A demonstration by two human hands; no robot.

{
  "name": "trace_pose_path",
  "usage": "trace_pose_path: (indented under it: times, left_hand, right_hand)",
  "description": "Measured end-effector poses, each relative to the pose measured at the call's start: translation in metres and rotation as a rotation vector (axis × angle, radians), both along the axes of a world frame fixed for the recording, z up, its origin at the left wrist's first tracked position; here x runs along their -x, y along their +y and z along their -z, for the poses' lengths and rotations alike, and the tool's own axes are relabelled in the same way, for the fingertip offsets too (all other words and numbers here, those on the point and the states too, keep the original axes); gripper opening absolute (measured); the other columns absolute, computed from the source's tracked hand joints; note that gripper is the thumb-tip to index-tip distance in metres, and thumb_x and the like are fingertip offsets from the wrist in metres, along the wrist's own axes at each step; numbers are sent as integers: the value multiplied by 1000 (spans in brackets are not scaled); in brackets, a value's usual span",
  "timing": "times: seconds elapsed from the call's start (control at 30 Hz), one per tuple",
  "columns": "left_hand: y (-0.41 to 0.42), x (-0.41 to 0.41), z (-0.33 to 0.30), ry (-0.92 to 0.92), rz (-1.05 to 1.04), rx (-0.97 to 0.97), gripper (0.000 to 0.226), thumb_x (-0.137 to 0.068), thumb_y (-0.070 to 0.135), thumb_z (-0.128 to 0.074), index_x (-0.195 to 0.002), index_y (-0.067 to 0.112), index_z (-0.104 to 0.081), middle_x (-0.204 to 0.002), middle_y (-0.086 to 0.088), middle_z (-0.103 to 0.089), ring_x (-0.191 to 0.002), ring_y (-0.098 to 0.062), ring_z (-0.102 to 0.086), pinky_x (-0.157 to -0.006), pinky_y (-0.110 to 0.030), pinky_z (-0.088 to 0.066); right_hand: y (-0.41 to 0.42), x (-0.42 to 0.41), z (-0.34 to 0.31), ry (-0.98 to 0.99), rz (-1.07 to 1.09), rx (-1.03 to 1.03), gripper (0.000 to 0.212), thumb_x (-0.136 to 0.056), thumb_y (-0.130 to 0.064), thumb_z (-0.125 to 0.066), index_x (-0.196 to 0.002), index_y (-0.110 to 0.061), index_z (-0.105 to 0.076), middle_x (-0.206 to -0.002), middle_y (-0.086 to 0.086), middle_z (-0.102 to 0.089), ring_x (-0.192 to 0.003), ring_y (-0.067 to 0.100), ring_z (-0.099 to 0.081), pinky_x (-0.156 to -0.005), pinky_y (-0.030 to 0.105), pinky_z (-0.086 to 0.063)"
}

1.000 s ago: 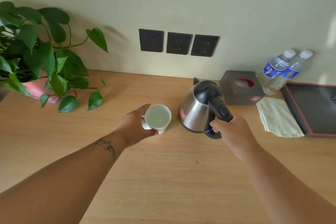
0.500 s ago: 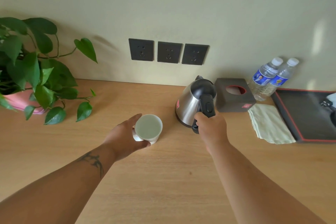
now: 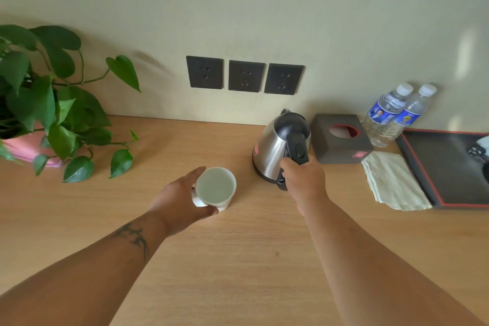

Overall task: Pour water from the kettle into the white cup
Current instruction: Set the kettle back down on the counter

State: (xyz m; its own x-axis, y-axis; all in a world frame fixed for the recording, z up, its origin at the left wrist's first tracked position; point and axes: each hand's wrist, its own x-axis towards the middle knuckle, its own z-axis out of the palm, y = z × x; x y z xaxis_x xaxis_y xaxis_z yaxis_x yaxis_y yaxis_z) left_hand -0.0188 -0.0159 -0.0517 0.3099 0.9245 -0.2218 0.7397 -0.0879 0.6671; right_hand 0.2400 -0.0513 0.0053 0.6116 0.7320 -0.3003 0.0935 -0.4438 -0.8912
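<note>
The white cup stands upright on the wooden table, a little left of centre. My left hand wraps its left side, thumb in front and fingers behind. To the right stands the steel kettle with a black lid and black handle, upright on the table, spout pointing toward the wall. My right hand is closed around the lower part of the kettle's handle. A gap of bare wood separates cup and kettle.
A dark tissue box sits right behind the kettle. Two water bottles, a folded pale cloth and a black tray fill the right side. A potted plant stands at the left. Three wall sockets are above.
My right hand has closed fully on the kettle's handle and the handle now points toward me. The left hand stays on the cup. The camera has tilted.
</note>
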Motion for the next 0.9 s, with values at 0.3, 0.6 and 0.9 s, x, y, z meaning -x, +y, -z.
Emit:
trace_pose_path:
  times: [0.3, 0.6, 0.9]
  left_hand:
    - [2, 2, 3, 8, 15, 4, 107, -64, 54, -90, -152, 44, -32, -132, 17, -60, -122, -10, -57, -99, -37, -49]
    - [4, 2, 4, 12, 17, 26, 108, -60, 60, -88, -151, 48, -31, -130, 16, -62, -121, -9, -57, -99, -39, -51]
    - [4, 2, 2, 25, 21, 33, 111, -63, 56, -90, -155, 44, -29, -134, 14, -61, -125, -12, -56, -99, -38, -49]
  right_hand:
    - [16, -15, -7, -39, -98, 66, 4, -86, -10, -59, -84, -10, -55, -79, 12, -55, -65, 21, -47, -45, 22, -38]
    - [20, -19, -10, -49, -116, 92, 7, -87, -9, -59, -92, -5, -63, -83, 13, -59, -70, 22, -51, -53, 27, -41]
    - [19, -20, -13, -37, -123, 120, 5, -87, -8, -60, -83, -10, -59, -76, 9, -55, -65, 19, -47, -53, 27, -38]
